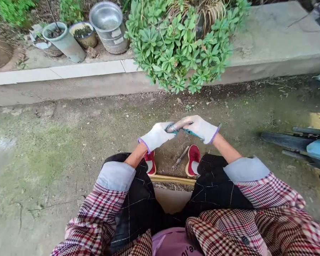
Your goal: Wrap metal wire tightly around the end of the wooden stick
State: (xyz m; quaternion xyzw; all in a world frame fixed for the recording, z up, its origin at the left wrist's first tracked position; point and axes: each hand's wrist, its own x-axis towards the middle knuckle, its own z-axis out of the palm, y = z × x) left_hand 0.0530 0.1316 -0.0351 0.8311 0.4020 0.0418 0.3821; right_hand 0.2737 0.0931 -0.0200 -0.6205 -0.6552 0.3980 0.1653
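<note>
My left hand [155, 136] wears a white knitted glove with a purple cuff and a teal palm. Its fingers are closed around the left end of a brownish stick-like piece [180, 124], which looks silvery near those fingers. On the other end, my right hand [202, 128], gloved the same way, is wrapped over the piece. A thin grey tip [220, 126] shows by the right cuff; what it belongs to is unclear. The piece is held level above the ground, slightly blurred. Below, a short stick-like object [180, 157] lies between my red shoes [194, 156].
Ahead runs a low concrete ledge [90, 85] with a metal pot [109, 35], a tall planter [65, 42] and a leafy green bush [176, 53]. Between my legs is a yellow-rimmed container [173, 179]. A dark wheel [285, 141] stands at the right.
</note>
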